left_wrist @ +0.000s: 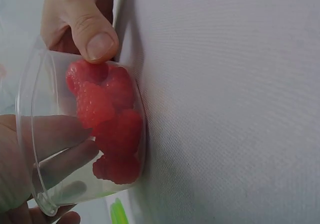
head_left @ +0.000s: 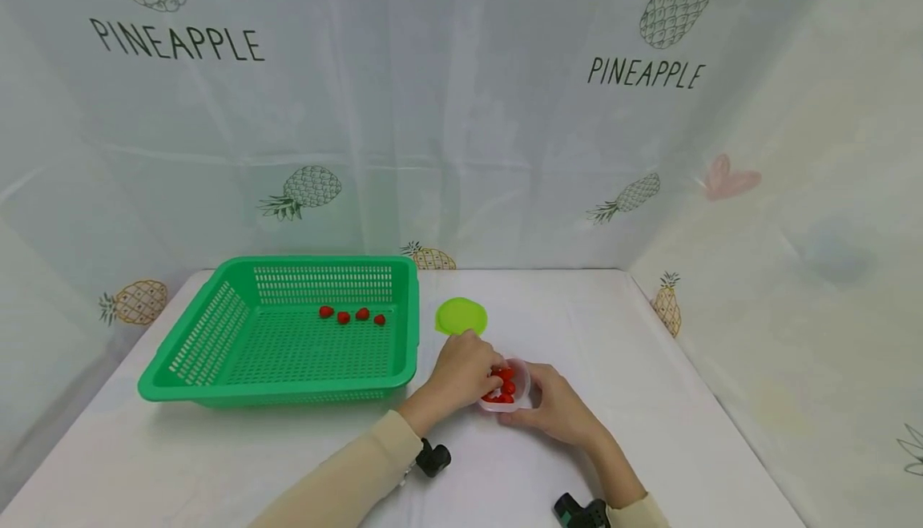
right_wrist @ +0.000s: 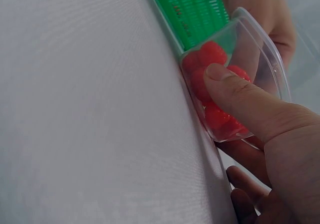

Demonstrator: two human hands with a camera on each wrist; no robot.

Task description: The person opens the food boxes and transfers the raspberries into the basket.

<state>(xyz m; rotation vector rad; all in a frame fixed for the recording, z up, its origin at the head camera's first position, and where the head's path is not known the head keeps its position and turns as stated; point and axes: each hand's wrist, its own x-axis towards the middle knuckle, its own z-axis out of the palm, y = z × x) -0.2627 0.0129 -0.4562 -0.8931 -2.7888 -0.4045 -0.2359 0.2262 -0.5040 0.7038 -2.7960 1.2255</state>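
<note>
A clear plastic tub (head_left: pixel 524 388) stands on the white table with several raspberries (left_wrist: pixel 95 106) in it. My right hand (head_left: pixel 558 408) grips the tub from the right. Its thumb (right_wrist: pixel 240 91) presses along the near wall, and other fingers lie around the far side. From the left, my left hand (head_left: pixel 461 368) reaches over the rim into the tub. In the left wrist view its fingers (left_wrist: pixel 55 134) point down inside, with the tips right at the raspberries. The berries partly hide those tips.
A green slotted basket (head_left: pixel 288 392) sits on the left, with several red berries (head_left: pixel 363 314) on its floor near the back right. Behind the tub lies a lime-green round lid (head_left: pixel 461 316). Pineapple-printed curtains (head_left: pixel 469 111) enclose the white table (head_left: pixel 649 400) at the back and sides.
</note>
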